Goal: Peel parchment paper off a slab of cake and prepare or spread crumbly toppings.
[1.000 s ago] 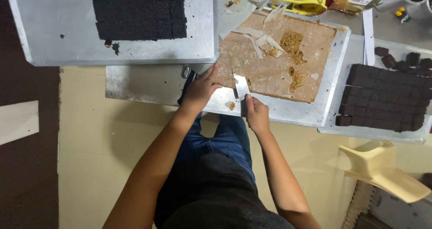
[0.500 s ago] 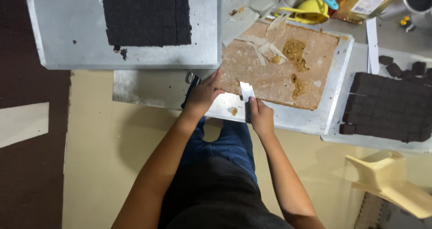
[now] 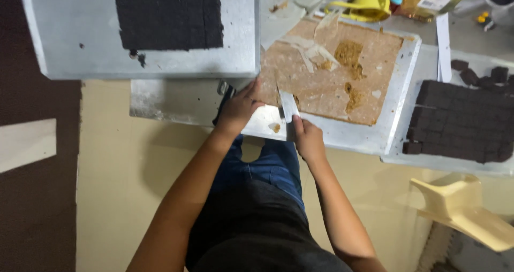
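the right hand (image 3: 308,138) is closed around the handle of a flat metal scraper (image 3: 288,106), whose blade points away from the body, its long axis running nearly straight ahead of the knuckles onto the brown lined tray (image 3: 396,106). the left hand (image 3: 239,107), fingers spread and holding nothing, presses the tray's near corner just beside the blade, slightly farther from it than the right.

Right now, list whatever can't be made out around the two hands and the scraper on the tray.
- Scraper, head view: its handle is hidden inside the right hand.
- Left hand: its fingertips blur into the brown paper lining, so contact is unclear.
- Dark object under the left wrist: mostly covered, kind unknowable.
- Yellow container and brownie slab: cut off by the top edge.
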